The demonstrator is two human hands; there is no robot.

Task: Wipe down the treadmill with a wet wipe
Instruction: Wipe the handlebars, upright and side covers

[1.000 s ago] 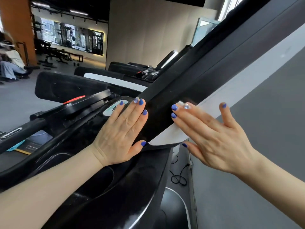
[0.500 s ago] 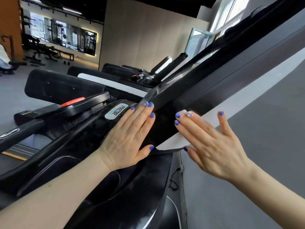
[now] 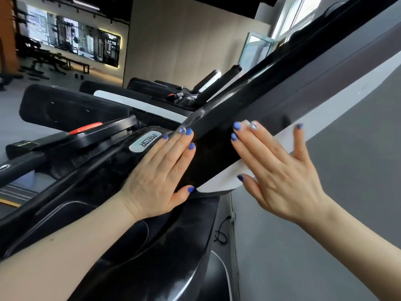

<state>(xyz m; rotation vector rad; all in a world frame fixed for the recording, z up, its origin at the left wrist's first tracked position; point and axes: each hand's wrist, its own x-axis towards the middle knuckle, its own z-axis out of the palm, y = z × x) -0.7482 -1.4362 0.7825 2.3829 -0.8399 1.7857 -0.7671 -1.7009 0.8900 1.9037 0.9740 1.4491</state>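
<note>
The treadmill's black slanted upright (image 3: 212, 153) runs from the console base up to the top right. My left hand (image 3: 160, 170) lies flat with straight fingers on its left face, beside the Precor label (image 3: 144, 142). My right hand (image 3: 280, 170) presses flat against the right side, over the white trim strip (image 3: 221, 183). A small white corner of the wet wipe (image 3: 246, 123) peeks out between my right fingertips; the rest is hidden under the hand.
A red safety stop (image 3: 85, 128) sits on the console bar at left. More black treadmills (image 3: 65, 109) stand in a row behind. A grey wall (image 3: 347, 192) is close on the right, with a black cable (image 3: 220, 233) on the floor below.
Both hands have stayed flat on the upright, with the right hand sliding slightly up along it. The view has shifted a little to the left.
</note>
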